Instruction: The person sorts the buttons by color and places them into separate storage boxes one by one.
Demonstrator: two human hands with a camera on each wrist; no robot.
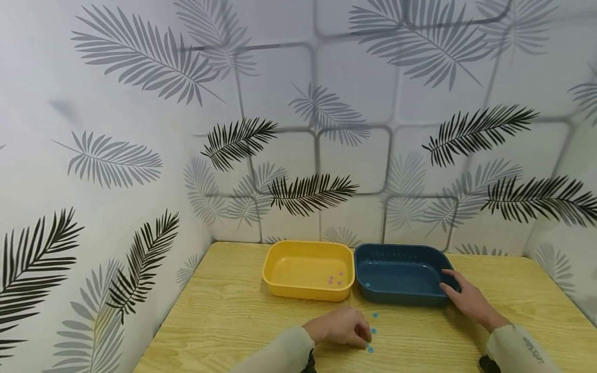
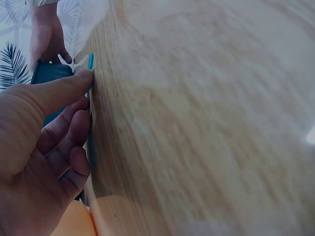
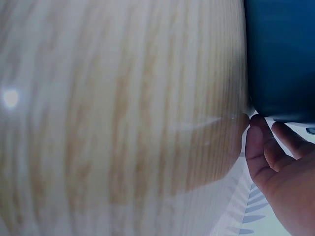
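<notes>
My left hand is low over the table, its thumb and forefinger pinching a small blue ring at the tabletop; the fingertips partly hide it. Right beside them lies another blue ring, seen edge-on past the thumb in the left wrist view. Two more, a middle ring and a farther ring, lead toward the blue tray. Inside that tray, near its left front corner, lies one blue ring. My right hand holds the tray's right end at the rim, some fingers hidden.
A yellow tray stands against the blue tray's left side, with several small pink rings in its right part. Both trays stand toward the back of the wood-grain table, near the leaf-patterned wall.
</notes>
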